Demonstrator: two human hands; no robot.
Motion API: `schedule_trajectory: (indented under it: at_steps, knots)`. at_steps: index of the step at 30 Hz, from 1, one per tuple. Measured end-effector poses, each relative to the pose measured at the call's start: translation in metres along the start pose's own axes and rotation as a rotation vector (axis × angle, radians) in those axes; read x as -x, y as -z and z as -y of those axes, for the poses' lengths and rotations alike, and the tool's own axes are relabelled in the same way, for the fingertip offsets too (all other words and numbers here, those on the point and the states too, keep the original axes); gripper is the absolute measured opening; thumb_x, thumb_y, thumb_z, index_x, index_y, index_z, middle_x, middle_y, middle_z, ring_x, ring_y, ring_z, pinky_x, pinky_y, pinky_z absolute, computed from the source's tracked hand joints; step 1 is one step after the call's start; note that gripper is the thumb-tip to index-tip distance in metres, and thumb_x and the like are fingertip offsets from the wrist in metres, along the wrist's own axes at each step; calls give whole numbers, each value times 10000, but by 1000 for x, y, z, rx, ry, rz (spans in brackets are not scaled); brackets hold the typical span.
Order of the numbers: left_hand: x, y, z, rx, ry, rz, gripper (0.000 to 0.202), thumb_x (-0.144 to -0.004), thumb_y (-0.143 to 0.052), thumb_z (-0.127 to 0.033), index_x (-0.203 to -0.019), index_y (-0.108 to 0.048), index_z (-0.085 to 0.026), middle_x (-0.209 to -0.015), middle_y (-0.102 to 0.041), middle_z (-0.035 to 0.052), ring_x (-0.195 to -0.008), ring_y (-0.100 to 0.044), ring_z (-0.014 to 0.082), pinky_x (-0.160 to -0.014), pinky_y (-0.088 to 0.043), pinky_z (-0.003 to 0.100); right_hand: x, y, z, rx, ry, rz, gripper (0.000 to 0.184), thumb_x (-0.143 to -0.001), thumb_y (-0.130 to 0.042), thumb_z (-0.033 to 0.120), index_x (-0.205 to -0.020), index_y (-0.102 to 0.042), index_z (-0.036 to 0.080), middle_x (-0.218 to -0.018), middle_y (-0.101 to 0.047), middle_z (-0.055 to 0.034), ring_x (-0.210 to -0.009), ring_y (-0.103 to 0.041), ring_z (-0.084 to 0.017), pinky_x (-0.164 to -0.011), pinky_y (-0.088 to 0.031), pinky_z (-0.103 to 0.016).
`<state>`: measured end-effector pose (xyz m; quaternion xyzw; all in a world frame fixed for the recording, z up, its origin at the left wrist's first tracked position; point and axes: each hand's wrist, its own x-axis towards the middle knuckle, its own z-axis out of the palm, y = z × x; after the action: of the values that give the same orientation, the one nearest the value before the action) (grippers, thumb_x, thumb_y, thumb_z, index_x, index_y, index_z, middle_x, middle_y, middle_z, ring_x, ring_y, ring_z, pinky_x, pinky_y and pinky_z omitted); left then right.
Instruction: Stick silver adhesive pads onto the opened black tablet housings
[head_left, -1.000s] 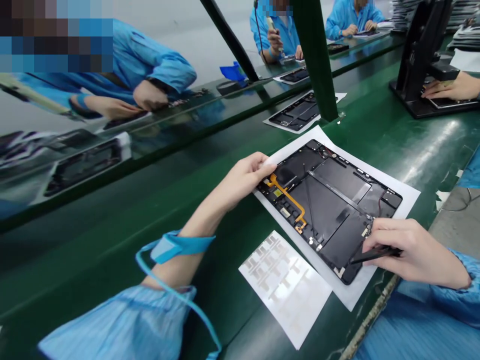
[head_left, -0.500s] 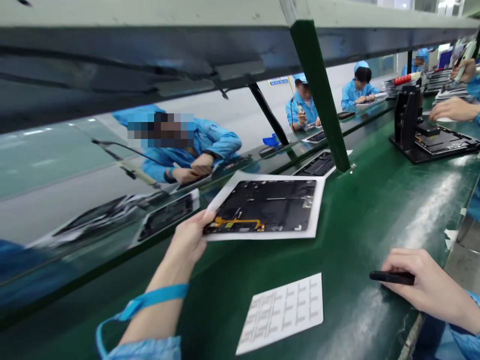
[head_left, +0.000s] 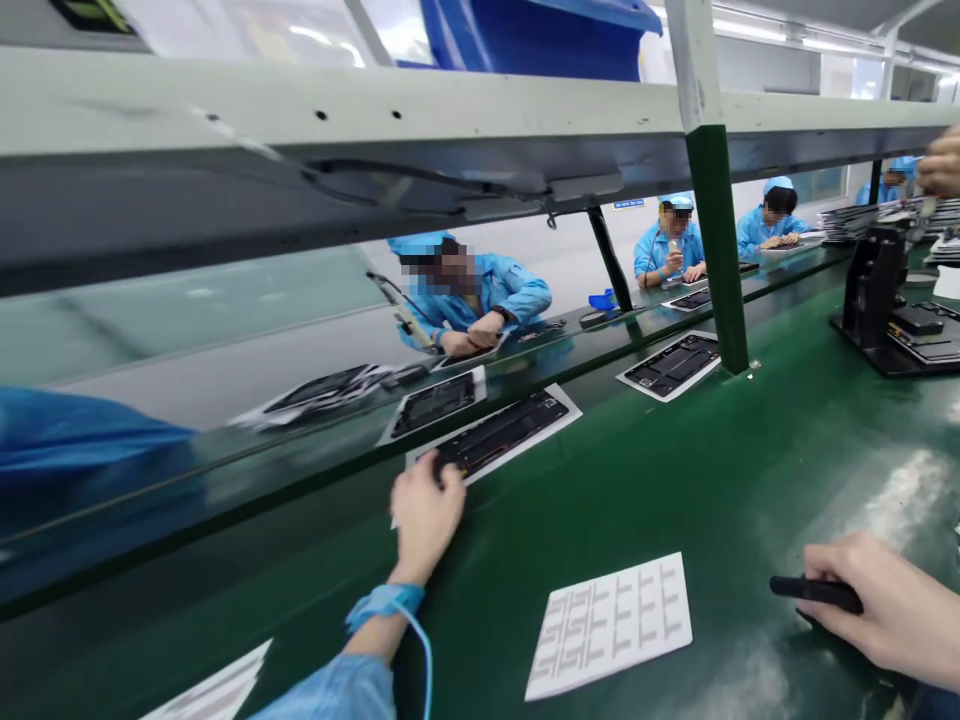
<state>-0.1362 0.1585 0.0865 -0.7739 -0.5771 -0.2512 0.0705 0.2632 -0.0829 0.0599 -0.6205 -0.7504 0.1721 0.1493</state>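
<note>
- Tablet housing (head_left: 499, 432): light, thin, stiff yet fragile-looking; safest by the edges, on its white backing sheet (head_left: 561, 403)
- Left hand (head_left: 426, 515): clamped on near edge
- Right hand (head_left: 885, 605): curled around black pen-shaped tool (head_left: 814, 594)

Electronics assembly line, factory floor. Long green workbench (head_left: 675, 520) runs down the room; workers in blue smocks and caps (head_left: 670, 250) sit along it, tablet housings on white sheets (head_left: 673, 366) lie on it, a black fixture (head_left: 874, 290) stands on it, a blue bin (head_left: 532, 35) sits on the shelf above it.
</note>
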Motion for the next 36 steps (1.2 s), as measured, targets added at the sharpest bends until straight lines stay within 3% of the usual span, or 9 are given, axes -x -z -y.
schedule_trajectory:
  at_steps: [3, 5, 8, 11, 14, 18, 22, 27, 36]
  knots:
    - [22, 2, -35, 1, -39, -4, 241, -954, -538, -302, -1130, -571, -141, -1199, -566, 98, -1115, -552, 249, -943, -464, 462, -24, 5, 3, 277, 106, 38, 172, -891, -488, 172, -774, -614, 185, -727, -684, -58, -670, -661, -243, -552, -382, -288]
    - [42, 11, -63, 14, -118, 85, 189, -975, -480, -269, -1025, -606, -137, -1086, -622, 77, -1013, -604, 208, -890, -496, 398, -55, 6, 4, 322, 162, 47, 129, -883, -535, 176, -842, -657, 168, -776, -702, -72, -714, -672, -251, -615, -431, -317]
    - [77, 28, -105, 0, -224, 267, 312, -972, -370, -266, -914, -656, -157, -898, -672, 73, -807, -658, 211, -737, -537, 355, -120, 5, 8, 319, 191, 34, 132, -909, -589, 244, -967, -653, 144, -876, -686, -40, -799, -654, -193, -747, -498, -353]
    - [108, 33, -142, -33, -297, 392, 328, -899, -447, -311, -1037, -677, -122, -987, -684, 174, -890, -665, 352, -738, -543, 500, -189, 1, 19, 333, 173, -23, 221, -944, -568, 316, -1064, -623, 138, -1030, -652, -59, -909, -639, -195, -820, -520, -399]
    - [128, 27, -165, -3, -383, 461, 454, -910, -435, -278, -1314, -527, -92, -1320, -516, 264, -1210, -499, 444, -893, -464, 621, -247, -6, 35, 353, 139, -111, 274, -945, -569, 309, -1166, -584, 146, -1155, -611, -85, -993, -621, -220, -850, -523, -427]
    - [129, 14, -168, 111, -523, 502, 491, -933, -403, -180, -1413, -409, -280, -1471, -396, 110, -1386, -290, 337, -1061, -335, 588, -295, -15, 51, 366, 79, -201, 311, -942, -576, 297, -1218, -559, 156, -1221, -579, -98, -1028, -608, -232, -857, -525, -435]
    - [120, -8, -156, 165, -535, 447, 471, -859, -503, -146, -1263, -570, -379, -1452, -431, 77, -1371, -275, 424, -1014, -271, 705, -317, -20, 54, 360, 15, -230, 295, -940, -578, 297, -1199, -572, 154, -1209, -586, -98, -1019, -612, -228, -853, -527, -427]
    - [120, -23, -150, 224, -543, 372, 370, -875, -530, -201, -1201, -616, -352, -1358, -528, 71, -1307, -407, 333, -1072, -319, 545, -323, -24, 55, 342, -41, -243, 307, -939, -581, 292, -1211, -566, 152, -1237, -570, -108, -1036, -603, -233, -864, -523, -429]
    - [123, -17, -150, 256, -542, 330, 457, -829, -470, -79, -1229, -567, -277, -1314, -527, 85, -1291, -420, 269, -1096, -329, 486, -322, -8, 77, 295, -53, -136, 300, -931, -595, 296, -1187, -576, 141, -1178, -597, -99, -990, -621, -222, -826, -538, -409]
